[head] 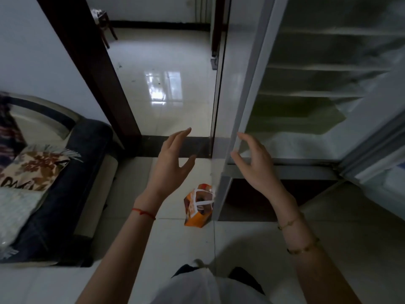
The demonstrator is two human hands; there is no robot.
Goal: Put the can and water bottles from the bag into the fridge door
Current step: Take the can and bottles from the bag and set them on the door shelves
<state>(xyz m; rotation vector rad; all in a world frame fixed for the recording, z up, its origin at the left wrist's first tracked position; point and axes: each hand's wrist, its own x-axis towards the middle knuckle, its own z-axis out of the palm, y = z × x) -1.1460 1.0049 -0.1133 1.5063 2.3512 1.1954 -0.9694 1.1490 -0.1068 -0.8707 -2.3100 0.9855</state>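
Observation:
An orange bag (198,206) with white handles stands on the tiled floor beside the fridge's lower left corner; its contents are too dark to make out. The fridge (247,88) stands open at the right, with bare shelves (317,66) inside. Part of its door (377,150) shows at the far right edge. My left hand (174,159) hovers open above the floor, left of the fridge. My right hand (254,160) is open too, fingers spread in front of the fridge's left edge. Neither hand holds anything. No can or bottle is visible.
A dark sofa (65,183) with patterned cushions (32,167) sits at the left. A dark wooden door frame (92,69) leads to a glossy tiled room with a stool (105,23) at the back. My own legs show at the bottom.

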